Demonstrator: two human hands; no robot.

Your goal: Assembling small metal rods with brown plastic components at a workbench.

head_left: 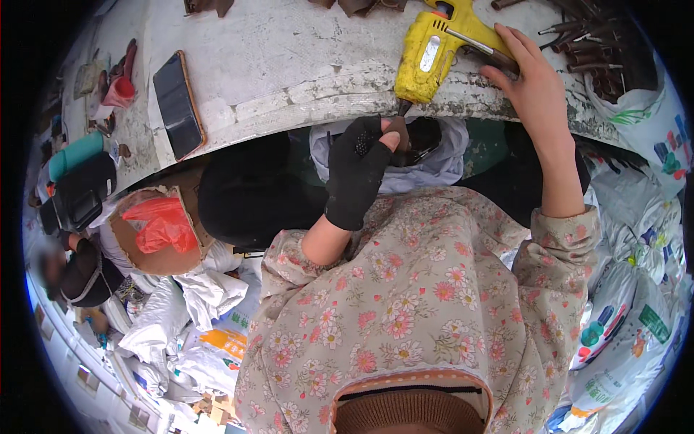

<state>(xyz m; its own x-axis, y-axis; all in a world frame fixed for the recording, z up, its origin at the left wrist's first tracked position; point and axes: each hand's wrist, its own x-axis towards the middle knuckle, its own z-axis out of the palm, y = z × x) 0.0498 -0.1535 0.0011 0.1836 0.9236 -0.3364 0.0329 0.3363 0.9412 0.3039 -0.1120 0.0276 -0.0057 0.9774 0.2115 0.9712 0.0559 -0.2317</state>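
Two hands work at the near edge of a worn white table (267, 65) in the head view. The left hand (358, 170), in a black fingerless glove, is closed, its bare thumb and fingertip pinching a small brown piece (400, 136) just off the edge. That piece sits directly under the dark nozzle of a yellow glue gun (426, 58), which lies tip toward the wearer; whether tip and piece actually touch is hard to tell. The right hand (536, 87), bare, is half curled beside the gun, thumb and forefinger spread apart around a dark brown part with a slim silvery rod; how firmly it grips, I cannot tell. Beneath the left hand hangs an open white bag (457, 155) with dark contents. Brown tubes (596, 61) are piled at the right, and a phone (178, 105) lies at the left.
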